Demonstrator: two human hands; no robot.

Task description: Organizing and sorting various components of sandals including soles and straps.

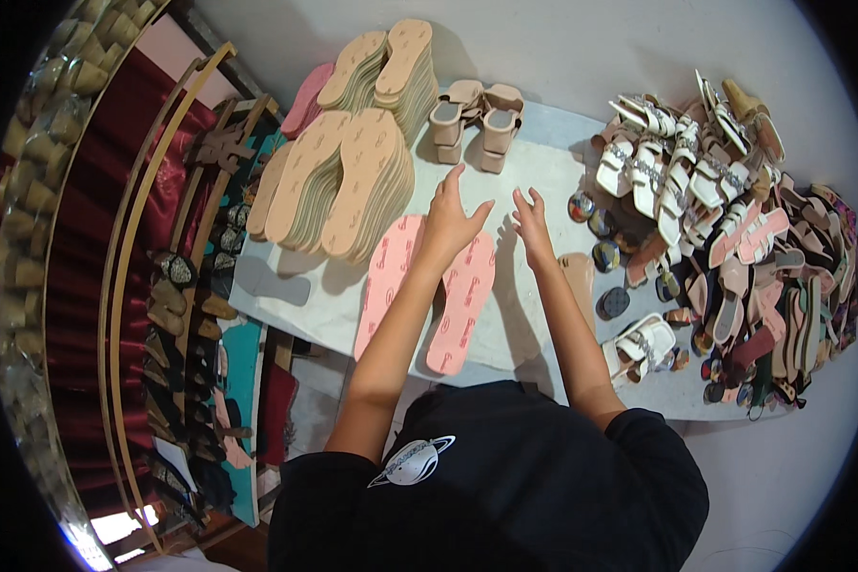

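My left hand is over the table, thumb and fingers apart, with nothing in it. To its right, my right hand hovers with fingers spread, also holding nothing. Beneath my left hand and forearm lie pink printed insoles, one at the left partly covered by the arm and one at the right. A pair of beige heeled sandals stands just beyond my hands. Tall stacks of tan insoles rise left of my left hand. A single tan insole lies partly hidden beside my right forearm.
A large heap of sandals, white, pink and black, covers the table's right side. A white sandal lies near the front edge. At the left are a grey insole and a rack of shoes. A wall borders the table's back.
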